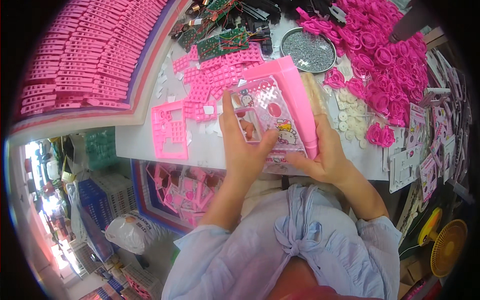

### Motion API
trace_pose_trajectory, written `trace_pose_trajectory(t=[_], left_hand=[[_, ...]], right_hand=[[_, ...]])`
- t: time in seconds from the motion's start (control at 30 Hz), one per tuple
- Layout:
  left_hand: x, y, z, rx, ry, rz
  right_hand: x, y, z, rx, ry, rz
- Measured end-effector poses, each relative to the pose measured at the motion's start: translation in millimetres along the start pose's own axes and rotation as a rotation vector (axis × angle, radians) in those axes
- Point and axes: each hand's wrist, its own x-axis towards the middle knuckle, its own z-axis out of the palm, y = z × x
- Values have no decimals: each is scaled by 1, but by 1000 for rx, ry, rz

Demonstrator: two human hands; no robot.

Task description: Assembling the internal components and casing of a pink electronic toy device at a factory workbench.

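My left hand (240, 142) grips a clear plastic panel (270, 107) printed with cartoon figures. Its thumb lies on the front, and fingertips show through the panel's cut-out window. Behind and to the right of the panel is a long pink plastic housing (302, 107), tilted away from me. My right hand (325, 157) is closed round the housing's lower right side, its thumb by the near edge; its other fingers are partly hidden. Whether panel and housing are fastened together I cannot tell. To the left, a pink frame with small keys (170, 130) lies on the white table (135, 145).
Pink keypads (202, 87), green circuit boards (222, 44) and a round tin of screws (308, 50) lie beyond my hands. Magenta rings (382, 65) heap at right, near white discs (350, 120). Stacked pink parts (85, 55) fill a left tray; a yellow fan (447, 247) stands lower right.
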Motion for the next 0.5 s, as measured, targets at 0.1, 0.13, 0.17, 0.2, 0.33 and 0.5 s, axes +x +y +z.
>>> trace_pose_trajectory(t=[0.1,0.13,0.17,0.2,0.33,0.5], left_hand=[[-3,3,3,49,-33,-46],[-1,2,1,116,-39,60],[2,1,-2,183,-46,166],[5,3,-3,123,-9,162],[18,14,-12,-383,180,-135],[18,9,-14,-236,190,-82]], right_hand=[[1,9,0,214,-36,-8],[0,5,0,345,-46,55],[0,-2,-1,476,-55,118],[0,-7,-4,602,-65,182],[-2,-14,-20,816,-173,508],[-14,-1,-22,635,-186,488]])
